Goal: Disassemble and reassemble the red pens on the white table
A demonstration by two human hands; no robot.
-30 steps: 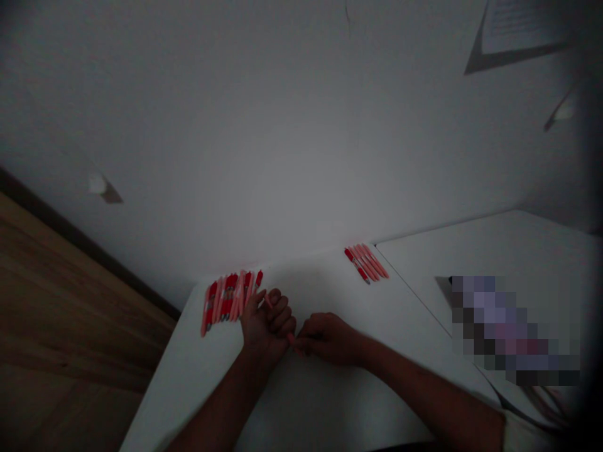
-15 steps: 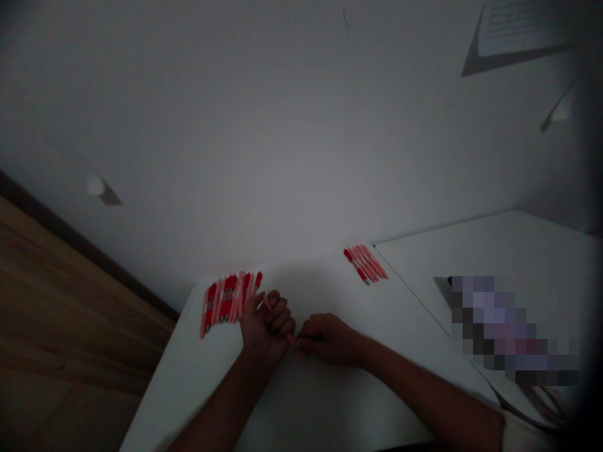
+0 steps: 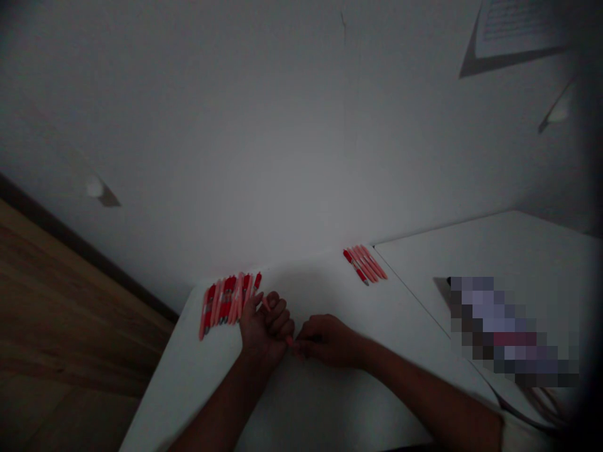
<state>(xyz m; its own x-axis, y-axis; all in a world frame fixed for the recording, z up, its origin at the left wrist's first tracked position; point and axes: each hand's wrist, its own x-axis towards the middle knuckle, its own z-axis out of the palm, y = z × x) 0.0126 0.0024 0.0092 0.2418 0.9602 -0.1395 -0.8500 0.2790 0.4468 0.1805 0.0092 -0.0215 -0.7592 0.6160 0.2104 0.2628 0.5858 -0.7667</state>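
My left hand (image 3: 266,329) is curled around a pink and red pen (image 3: 266,304), whose upper end sticks out above my fingers. My right hand (image 3: 326,342) comes in from the right and pinches the lower end of that pen, just below my left fist. Close beside my left hand lies a tight row of several similar pens (image 3: 227,301). A smaller group of several pens (image 3: 365,264) lies side by side farther right, near the table's back edge. Both groups rest on a white table (image 3: 320,289).
A wall (image 3: 235,157) rises behind the table, with a sheet of paper (image 3: 518,31) high at the right. Wooden floor (image 3: 70,314) lies left of the table edge. A second white tabletop (image 3: 471,251) adjoins at the right, holding a pixelated, unreadable patch (image 3: 509,329).
The view has shifted very slightly. My hands and the pen they hold stay in nearly the same place, and both pen groups lie as before.
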